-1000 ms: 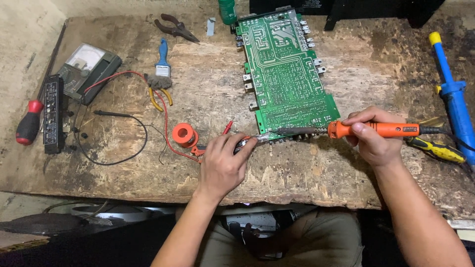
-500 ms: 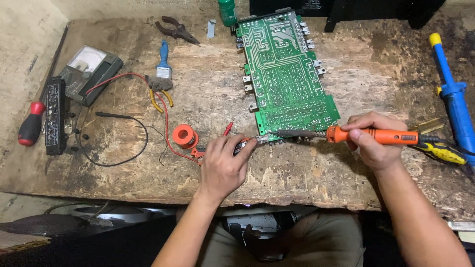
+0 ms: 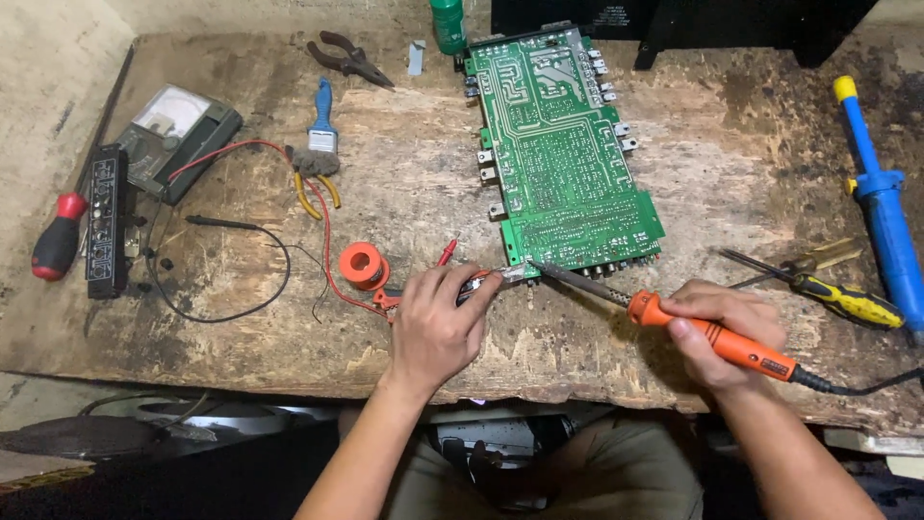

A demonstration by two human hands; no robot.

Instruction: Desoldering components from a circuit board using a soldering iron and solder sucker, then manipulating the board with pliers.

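Observation:
A green circuit board (image 3: 558, 164) lies solder side up in the middle of the worn wooden bench (image 3: 414, 193). My right hand (image 3: 722, 323) grips an orange-handled soldering iron (image 3: 717, 342). Its dark tip slants up-left to the board's near left corner. My left hand (image 3: 438, 323) rests on the bench just left of that corner, with its fingertips pinched on a small silvery piece (image 3: 510, 274) held against the iron's tip. An orange solder spool (image 3: 364, 265) stands just left of my left hand.
At the left are a multimeter (image 3: 178, 130) with red and black leads, a black strip part (image 3: 106, 221) and a red-handled screwdriver (image 3: 58, 241). A blue-handled brush (image 3: 320, 125) and pliers (image 3: 351, 58) lie further back. On the right are a blue desoldering pump (image 3: 881, 193) and a yellow-black screwdriver (image 3: 847, 299).
My right hand has dropped toward the bench's front edge. The iron, which lay level along the board's near edge, now slants up-left to the corner. My left hand has barely moved.

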